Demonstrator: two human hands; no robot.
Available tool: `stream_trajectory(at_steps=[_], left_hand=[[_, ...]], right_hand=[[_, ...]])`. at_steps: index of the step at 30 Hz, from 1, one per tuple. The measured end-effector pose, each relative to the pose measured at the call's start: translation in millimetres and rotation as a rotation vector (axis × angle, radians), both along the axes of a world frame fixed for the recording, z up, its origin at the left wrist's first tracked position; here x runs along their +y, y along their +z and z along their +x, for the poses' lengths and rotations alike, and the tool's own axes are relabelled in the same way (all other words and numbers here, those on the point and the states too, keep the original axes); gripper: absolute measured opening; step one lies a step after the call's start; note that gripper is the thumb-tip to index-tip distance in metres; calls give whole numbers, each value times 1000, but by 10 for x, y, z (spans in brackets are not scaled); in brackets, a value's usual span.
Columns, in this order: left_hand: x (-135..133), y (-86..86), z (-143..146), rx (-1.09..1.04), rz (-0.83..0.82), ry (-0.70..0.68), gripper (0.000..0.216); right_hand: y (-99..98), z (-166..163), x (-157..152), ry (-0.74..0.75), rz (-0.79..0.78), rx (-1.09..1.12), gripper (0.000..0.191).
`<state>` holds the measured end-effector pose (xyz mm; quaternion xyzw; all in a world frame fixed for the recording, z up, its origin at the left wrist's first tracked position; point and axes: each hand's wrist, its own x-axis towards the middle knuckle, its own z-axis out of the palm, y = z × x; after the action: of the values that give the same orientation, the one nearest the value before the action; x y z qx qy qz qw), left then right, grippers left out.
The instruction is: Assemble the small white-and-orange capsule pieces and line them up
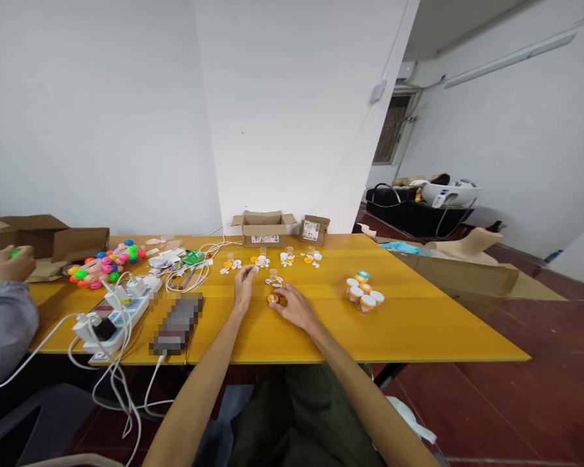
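My left hand (244, 289) is raised just over the table with its fingertips pinched together. Whatever is between them is too small to make out. Lower and to the right, my right hand (296, 307) grips the edge of an orange round lid (272, 299) with a white middle, which is at the tabletop. Just beyond it stand a small clear cup (274, 274) and flat white discs with holes (273, 281). Farther back lie several similar little groups of clear cups, white discs and orange rings (310, 257).
Finished-looking jars with white and orange lids (365, 293) cluster at right. Two cardboard boxes (263, 230) stand by the wall. On the left are a power strip (126, 318) with cables, a phone (178, 324), colourful balls (104, 267) and another person's hand (13, 264).
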<state>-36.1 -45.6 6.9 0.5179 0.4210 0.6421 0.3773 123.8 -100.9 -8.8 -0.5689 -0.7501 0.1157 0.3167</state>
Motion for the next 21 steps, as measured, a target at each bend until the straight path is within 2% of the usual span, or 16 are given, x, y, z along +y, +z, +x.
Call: stream_trajectory(at_steps=[4, 9, 16, 21], left_hand=[[-39, -3, 27, 125, 92, 11, 11], [-80, -42, 61, 380, 194, -6, 7], [-22, -172, 33, 827, 113, -50, 11], [11, -225, 10, 903, 117, -60, 15]], right_hand=[[14, 2, -16, 11, 1, -10, 19], [-12, 14, 2, 28, 5, -10, 16], [-68, 38, 13, 57, 46, 58, 11], [-92, 60, 5, 65, 49, 91, 13]])
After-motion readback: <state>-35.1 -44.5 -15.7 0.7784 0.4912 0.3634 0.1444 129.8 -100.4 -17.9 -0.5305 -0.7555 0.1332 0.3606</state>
